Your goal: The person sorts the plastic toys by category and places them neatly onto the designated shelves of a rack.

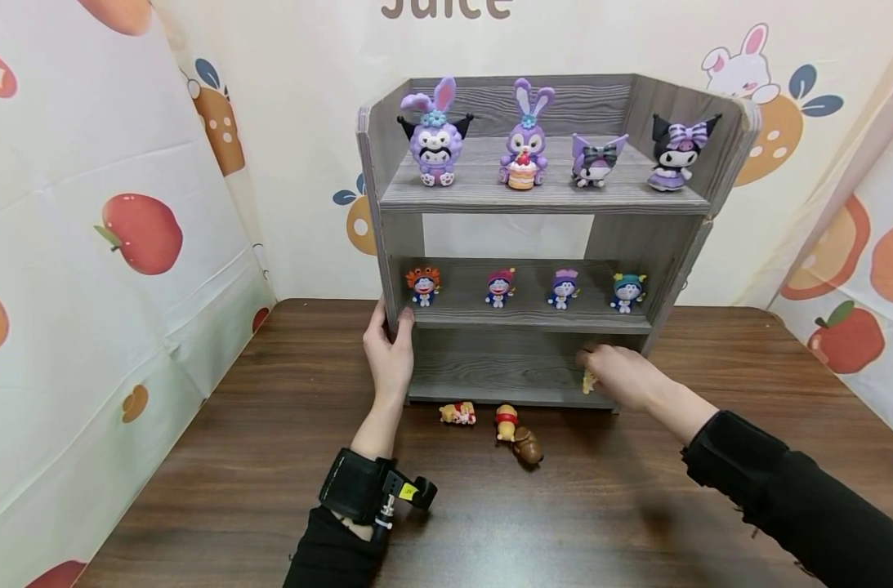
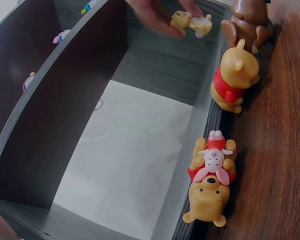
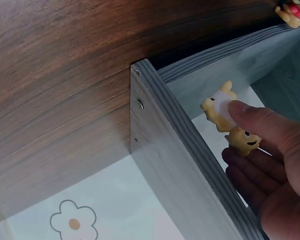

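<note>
A grey wooden display shelf [image 1: 520, 204] stands on the table. At its left side panel my left hand [image 1: 390, 359] grips the edge, thumb in front and fingers behind. My right hand [image 1: 626, 376] is at the right end of the bottom tier. Between thumb and fingers it pinches a small yellow figurine [image 3: 221, 107] with a white belly, held inside the tier near the side panel. Lying before the shelf are a bear figurine with a pink piglet [image 2: 209, 195], a red-shirted bear figurine [image 1: 506, 422] and a brown figurine [image 1: 527, 447].
Several purple and black figurines, among them a bunny with a cake [image 1: 523, 159], line the top tier. Several small blue figurines, one with an orange mane [image 1: 423, 285], stand on the middle tier. A fruit-print backdrop [image 1: 299, 163] surrounds the brown table [image 1: 270, 457].
</note>
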Tool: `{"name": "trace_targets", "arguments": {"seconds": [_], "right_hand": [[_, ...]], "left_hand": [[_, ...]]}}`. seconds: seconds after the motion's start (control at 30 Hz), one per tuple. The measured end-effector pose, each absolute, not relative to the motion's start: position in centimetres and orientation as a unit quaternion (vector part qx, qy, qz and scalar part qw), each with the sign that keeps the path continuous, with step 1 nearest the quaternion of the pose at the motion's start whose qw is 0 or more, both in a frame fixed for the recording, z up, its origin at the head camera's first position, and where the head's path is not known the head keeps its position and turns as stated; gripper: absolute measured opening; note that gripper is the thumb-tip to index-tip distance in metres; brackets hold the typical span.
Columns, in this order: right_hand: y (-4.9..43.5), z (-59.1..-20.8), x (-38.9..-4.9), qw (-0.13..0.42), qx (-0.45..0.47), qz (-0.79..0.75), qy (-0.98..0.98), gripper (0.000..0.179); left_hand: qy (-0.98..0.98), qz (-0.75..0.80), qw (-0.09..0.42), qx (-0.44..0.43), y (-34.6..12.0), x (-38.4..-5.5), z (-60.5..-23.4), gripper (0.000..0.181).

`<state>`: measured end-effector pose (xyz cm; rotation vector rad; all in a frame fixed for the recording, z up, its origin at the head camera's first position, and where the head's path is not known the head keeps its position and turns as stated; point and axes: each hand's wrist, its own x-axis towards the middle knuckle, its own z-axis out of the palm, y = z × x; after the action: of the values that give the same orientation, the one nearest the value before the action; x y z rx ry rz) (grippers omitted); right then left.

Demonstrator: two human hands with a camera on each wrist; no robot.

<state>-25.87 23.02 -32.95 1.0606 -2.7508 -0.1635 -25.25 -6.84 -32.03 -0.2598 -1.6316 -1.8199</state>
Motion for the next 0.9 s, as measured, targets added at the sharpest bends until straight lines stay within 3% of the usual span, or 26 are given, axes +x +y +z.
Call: {"name": "trace_targets", "arguments": {"seconds": [0.33, 0.57, 0.9], "right_hand": [[23.6, -34.4, -26.9, 0.13, 0.343, -0.041, -0.929, 0.03], [22.9, -33.9, -26.5, 0.094, 0.304, -0.082, -0.944, 0.026], [22.8, -34.4, -26.5, 0.112, 0.292, -0.096, -0.945, 0.023]], "left_hand": [[-0.624, -0.701, 0.331, -0.099, -6.8, -25.3, -32.0, 0.041], [-0.626, -0.694, 0.338, -0.107, -6.9, -25.4, -32.2, 0.041], [-0.629, -0.692, 0.34, -0.102, -6.9, -25.4, -32.1, 0.041]]}}
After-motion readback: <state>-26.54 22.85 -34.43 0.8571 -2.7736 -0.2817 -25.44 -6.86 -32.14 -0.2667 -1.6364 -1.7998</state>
